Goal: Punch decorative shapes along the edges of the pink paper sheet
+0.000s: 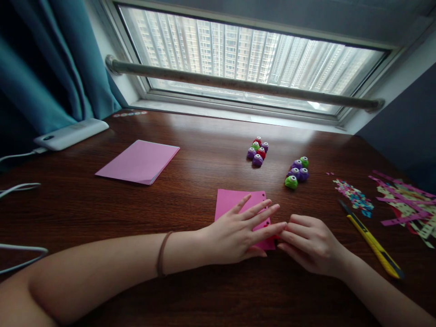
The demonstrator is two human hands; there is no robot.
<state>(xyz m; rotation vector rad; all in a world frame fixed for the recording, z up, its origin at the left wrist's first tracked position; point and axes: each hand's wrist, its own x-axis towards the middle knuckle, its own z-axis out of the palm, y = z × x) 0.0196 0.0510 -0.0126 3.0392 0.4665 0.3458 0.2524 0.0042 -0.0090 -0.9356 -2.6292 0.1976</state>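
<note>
A square of pink paper lies on the table, with small dark cut-out shapes along its right edge. My left hand rests flat across this sheet, fingers spread. At the paper's right edge, the fingers of my right hand are pinched together, close to my left fingertips. Between them shows a bit of red, which looks like a small craft punch mostly hidden by the fingers. Beyond the sheet stand two groups of small craft punches in purple, green and red, one cluster farther back and another cluster nearer.
A yellow utility knife lies right of my right hand. Past it are confetti bits and paper strips. Stacked pink paper lies at left, near a white power bank with a cable. A window with a rail is behind.
</note>
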